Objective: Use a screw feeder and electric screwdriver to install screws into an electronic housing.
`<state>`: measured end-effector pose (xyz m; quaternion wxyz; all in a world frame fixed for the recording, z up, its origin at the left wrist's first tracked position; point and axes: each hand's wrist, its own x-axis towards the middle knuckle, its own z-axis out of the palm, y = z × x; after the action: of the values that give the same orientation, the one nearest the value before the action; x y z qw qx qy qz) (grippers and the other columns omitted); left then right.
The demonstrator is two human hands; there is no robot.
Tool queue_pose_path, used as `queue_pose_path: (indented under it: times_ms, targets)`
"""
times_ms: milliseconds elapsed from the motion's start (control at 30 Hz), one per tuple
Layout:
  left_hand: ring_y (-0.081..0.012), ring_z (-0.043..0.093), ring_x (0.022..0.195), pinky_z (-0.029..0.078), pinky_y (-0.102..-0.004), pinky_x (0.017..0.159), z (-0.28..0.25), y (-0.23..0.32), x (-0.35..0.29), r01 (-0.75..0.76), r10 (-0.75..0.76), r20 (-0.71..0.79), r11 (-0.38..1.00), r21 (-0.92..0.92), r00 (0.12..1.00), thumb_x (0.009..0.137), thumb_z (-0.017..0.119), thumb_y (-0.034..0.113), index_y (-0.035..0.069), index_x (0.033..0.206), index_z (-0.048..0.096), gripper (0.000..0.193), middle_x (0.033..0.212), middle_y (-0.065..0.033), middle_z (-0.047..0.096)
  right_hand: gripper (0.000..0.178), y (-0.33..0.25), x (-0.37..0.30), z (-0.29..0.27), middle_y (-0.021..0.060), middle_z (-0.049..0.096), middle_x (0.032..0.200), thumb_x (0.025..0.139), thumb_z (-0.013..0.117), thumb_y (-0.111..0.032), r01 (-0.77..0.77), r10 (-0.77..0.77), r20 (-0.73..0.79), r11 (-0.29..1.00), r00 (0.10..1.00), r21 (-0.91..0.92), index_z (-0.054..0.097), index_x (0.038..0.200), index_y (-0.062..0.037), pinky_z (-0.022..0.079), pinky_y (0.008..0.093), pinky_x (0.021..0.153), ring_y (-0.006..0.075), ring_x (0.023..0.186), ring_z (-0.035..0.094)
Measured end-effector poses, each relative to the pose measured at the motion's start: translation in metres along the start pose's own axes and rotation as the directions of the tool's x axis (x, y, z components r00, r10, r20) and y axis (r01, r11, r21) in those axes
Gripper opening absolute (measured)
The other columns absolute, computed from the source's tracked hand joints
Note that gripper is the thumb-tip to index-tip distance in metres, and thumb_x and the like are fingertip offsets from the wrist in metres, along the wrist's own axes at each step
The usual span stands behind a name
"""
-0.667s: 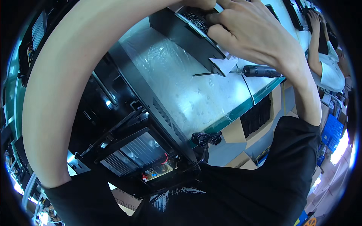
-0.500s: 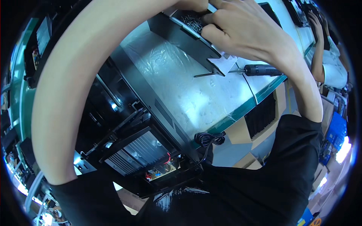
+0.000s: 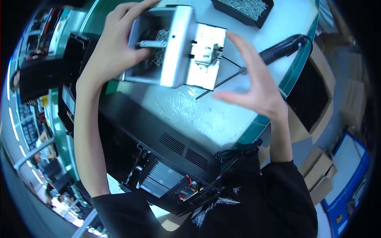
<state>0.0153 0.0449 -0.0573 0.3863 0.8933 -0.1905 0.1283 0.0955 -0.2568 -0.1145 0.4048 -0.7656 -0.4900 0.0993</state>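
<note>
A screw feeder (image 3: 176,51), a silver metal box with loose screws (image 3: 160,47) inside its open bin, is on the far part of the bench. My left hand (image 3: 115,47) grips its left side, thumb inside the bin by the screws and fingers over the far edge. A bright plate with a small metal mechanism (image 3: 206,55) faces up on the feeder's right end. My right hand (image 3: 258,87) is open beside that plate, thumb and forefinger wide apart, holding nothing. Behind this hand lies a black electric screwdriver (image 3: 283,49), its nose partly hidden.
A black tray of screws (image 3: 246,10) stands at the far side. Nearer me is a black equipment case (image 3: 174,135) with a vent, finned metal and exposed wiring. A coiled black cable (image 3: 238,152) lies at the bench corner. Cardboard boxes (image 3: 317,174) stand on the floor at right.
The feeder has turned, showing its bin and bright end plate. My right hand has come off it and opened. My left hand is now in full sight, and the view has shifted.
</note>
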Motion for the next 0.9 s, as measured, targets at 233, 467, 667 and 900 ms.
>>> queue_pose_path:
  times_ms: [233, 467, 667, 900]
  targets:
    - [-0.0227, 0.052, 0.123, 0.054, -0.0351, 0.094, 0.001, 0.028, -0.002, 0.471, -0.459, -0.108, 0.851, 0.230, 0.882, 0.056, 0.061, 0.002, 0.016, 0.144, 0.045, 0.091, 0.142, -0.0090, 0.041, 0.135, 0.014, -0.001, 0.049, 0.0299, 0.025, 0.151, 0.054, 0.091, -0.043, -0.097, 0.091, -0.069, 0.991, 0.993, -0.091, 0.009, 0.153, -0.0048, 0.030, 0.0497, 0.115, 0.0449, 0.136, 0.034]
    - [-0.0227, 0.060, 0.114, 0.049, -0.0349, 0.099, -0.001, 0.027, 0.001, 0.702, -0.710, -0.134, 0.704, -0.103, 0.692, 0.051, 0.079, 0.019, 0.007, 0.144, 0.043, 0.100, 0.141, -0.0163, 0.049, 0.128, 0.024, 0.015, 0.053, 0.0347, 0.030, 0.138, 0.052, 0.089, -0.031, -0.013, 0.030, -0.138, 0.992, 0.990, 0.123, 0.015, 0.155, -0.0175, 0.036, 0.0554, 0.107, 0.0501, 0.127, 0.038]
    - [-0.0318, 0.050, 0.128, 0.042, -0.0445, 0.108, -0.014, 0.019, -0.029, 0.679, -0.765, -0.161, 0.632, -0.374, 0.624, 0.059, 0.087, 0.028, 0.003, 0.146, 0.030, 0.107, 0.143, -0.0214, 0.045, 0.122, -0.002, 0.037, 0.037, 0.0314, 0.033, 0.137, 0.044, 0.091, -0.019, 0.167, -0.061, -0.303, 0.926, 0.951, 0.338, 0.031, 0.151, -0.0214, 0.037, 0.0577, 0.102, 0.0485, 0.126, 0.037]
    - [-0.0332, 0.048, 0.130, 0.042, -0.0470, 0.107, 0.010, 0.015, -0.013, 0.650, -0.797, -0.095, 0.548, -0.527, 0.596, 0.080, 0.077, 0.037, 0.008, 0.144, 0.032, 0.084, 0.145, -0.0205, 0.043, 0.110, -0.006, 0.030, 0.020, 0.0181, 0.047, 0.140, 0.037, 0.083, -0.011, 0.195, -0.053, -0.349, 0.902, 0.935, 0.384, 0.046, 0.141, -0.0061, 0.039, 0.0543, 0.100, 0.0443, 0.128, 0.040]
